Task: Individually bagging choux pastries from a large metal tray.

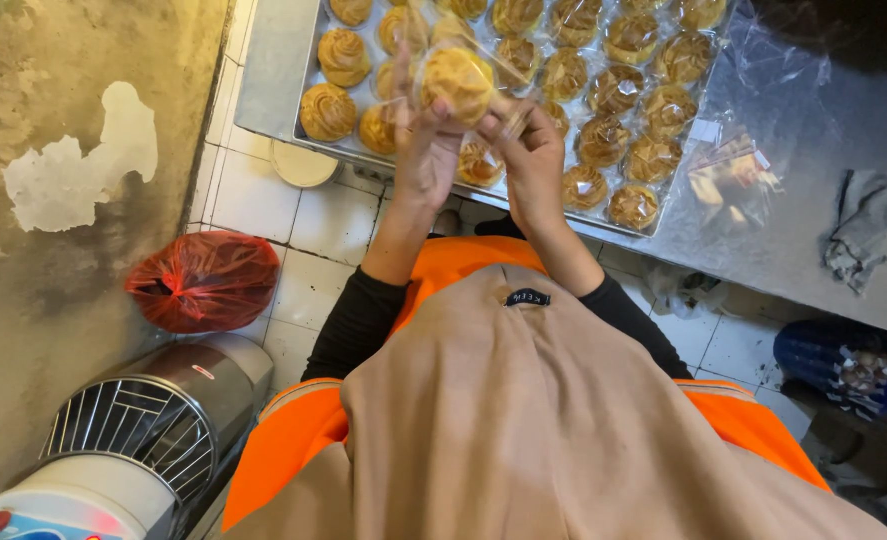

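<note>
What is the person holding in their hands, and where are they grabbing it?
A round golden pastry in a clear plastic wrapper. The left hand cups its underside; the right hand pinches the wrapper's loose end beside it.

Warm dim light, fisheye-bent edges

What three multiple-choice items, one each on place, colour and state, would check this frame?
1. Where does the red plastic bag lie?
A. on the tiled floor by the wall
B. on the metal tray
C. on the grey cloth

2. What colour is the cloth on the steel table?
A. grey
B. yellow
C. red

3. The pastry in the left hand and right hand is:
A. bare
B. inside clear plastic wrap
C. lying on the tray

Answers: 1 A, it sits on white tiles; 2 A, crumpled grey fabric; 3 B, shiny film surrounds it above the tray.
</note>
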